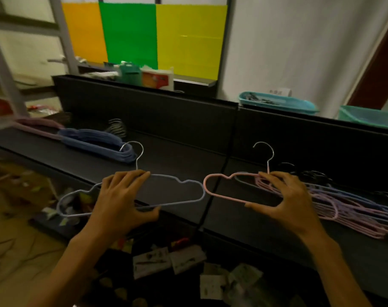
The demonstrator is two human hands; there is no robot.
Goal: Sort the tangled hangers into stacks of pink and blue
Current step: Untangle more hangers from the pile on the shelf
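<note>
While the left hand (124,196) grips a blue hanger (177,191) and the right hand (286,196) pinches a pink hanger (215,191) beside the tangle (355,207), snagged hooks could drag neighbours along.

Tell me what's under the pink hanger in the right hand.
Under the pink hanger, gripped by the right hand, lies the tangled pile of pink and blue hangers. Its fingers cover part.

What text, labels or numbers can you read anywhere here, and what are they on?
None is legible.
Red and white package on the far ledge: print blurred.
Small cards below the table: markings too small to read.
White box behind the teal basket: marks blurred.
Blue hanger and pink hanger: no text.
</note>
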